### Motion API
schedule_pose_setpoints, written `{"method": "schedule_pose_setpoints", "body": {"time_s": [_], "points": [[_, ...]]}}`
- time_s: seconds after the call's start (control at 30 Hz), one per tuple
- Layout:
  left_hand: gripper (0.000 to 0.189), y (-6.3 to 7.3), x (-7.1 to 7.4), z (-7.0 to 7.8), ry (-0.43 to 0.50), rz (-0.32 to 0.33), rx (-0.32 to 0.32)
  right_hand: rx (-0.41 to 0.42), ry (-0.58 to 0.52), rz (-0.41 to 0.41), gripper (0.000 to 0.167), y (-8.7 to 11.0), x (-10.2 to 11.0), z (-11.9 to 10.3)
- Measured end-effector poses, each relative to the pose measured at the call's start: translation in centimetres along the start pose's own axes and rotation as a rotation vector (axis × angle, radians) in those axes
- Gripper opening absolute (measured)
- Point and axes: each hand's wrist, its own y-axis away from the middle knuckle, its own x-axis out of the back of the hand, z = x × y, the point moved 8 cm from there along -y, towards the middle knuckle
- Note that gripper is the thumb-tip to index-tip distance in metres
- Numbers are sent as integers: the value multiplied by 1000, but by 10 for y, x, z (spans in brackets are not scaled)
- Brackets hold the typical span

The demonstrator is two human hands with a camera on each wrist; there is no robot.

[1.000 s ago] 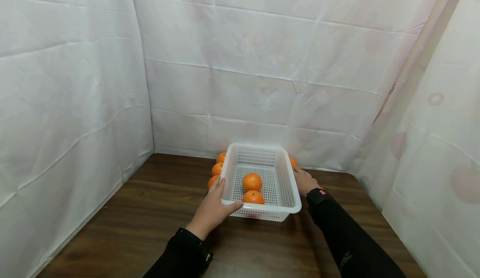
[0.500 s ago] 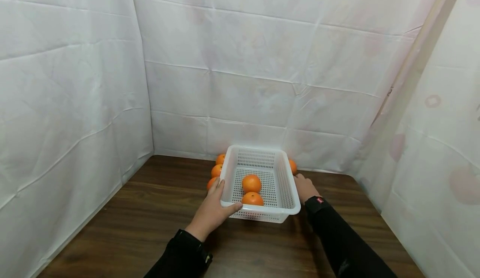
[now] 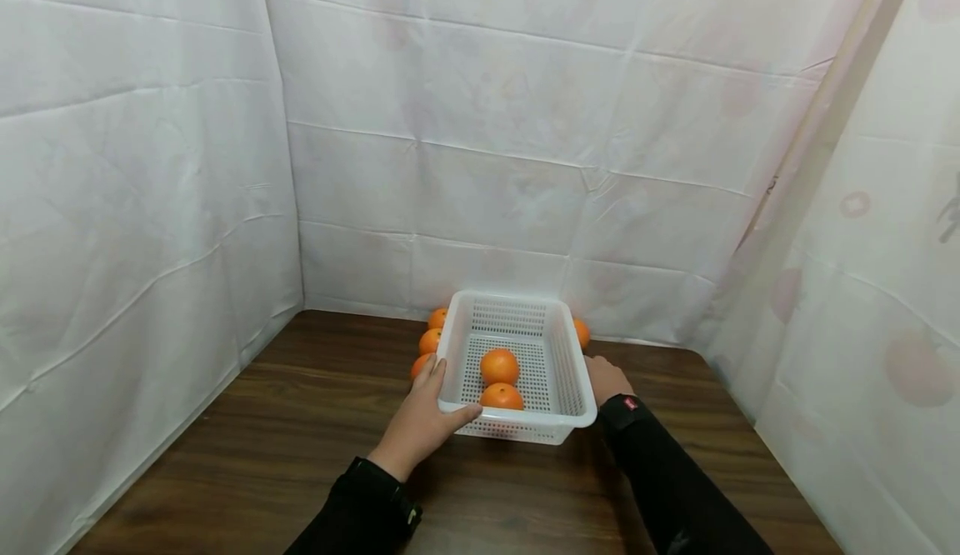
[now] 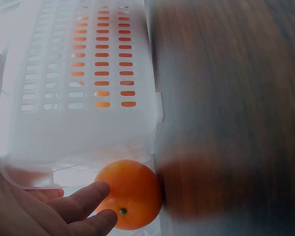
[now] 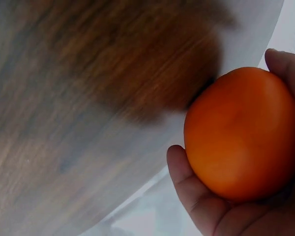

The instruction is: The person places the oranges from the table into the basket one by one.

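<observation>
A white perforated plastic basket (image 3: 540,418) stands on the table with two oranges, one orange (image 3: 499,367) behind the other orange (image 3: 502,396). My left hand (image 3: 420,423) grips its near left corner, thumb over the front rim. In the left wrist view, fingertips of that hand overlap an orange (image 4: 137,199) outside the basket; contact is unclear. My right hand (image 3: 606,378) is low beside the basket's right wall. In the right wrist view its thumb and fingers curl round an orange (image 5: 241,135), which the head view hides or shows only partly.
Left of the basket is a row of oranges, partly hidden: a far orange (image 3: 438,318), a middle orange (image 3: 430,341) and a near orange (image 3: 422,365). Another orange (image 3: 581,332) shows behind the right wall. White cloth (image 3: 480,163) encloses the dark wooden table (image 3: 247,455).
My right hand has drawn slightly nearer along the basket's right side, away from the orange seen behind it. The left hand and the basket have hardly moved.
</observation>
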Motion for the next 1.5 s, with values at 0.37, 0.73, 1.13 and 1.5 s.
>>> {"method": "schedule_pose_setpoints", "body": {"time_s": [0.37, 0.73, 1.13, 1.5], "points": [[119, 0, 0, 0, 2, 0, -4, -59, -61, 52, 12, 8, 4, -7], [116, 1, 2, 1, 7, 1, -10, 81, 15, 62, 13, 12, 5, -12], [111, 1, 4, -2, 13, 7, -2, 54, 16, 58, 11, 29, 13, -30], [113, 2, 6, -2, -6, 9, -9, -141, -18, -86, 5, 38, 17, -39]]}}
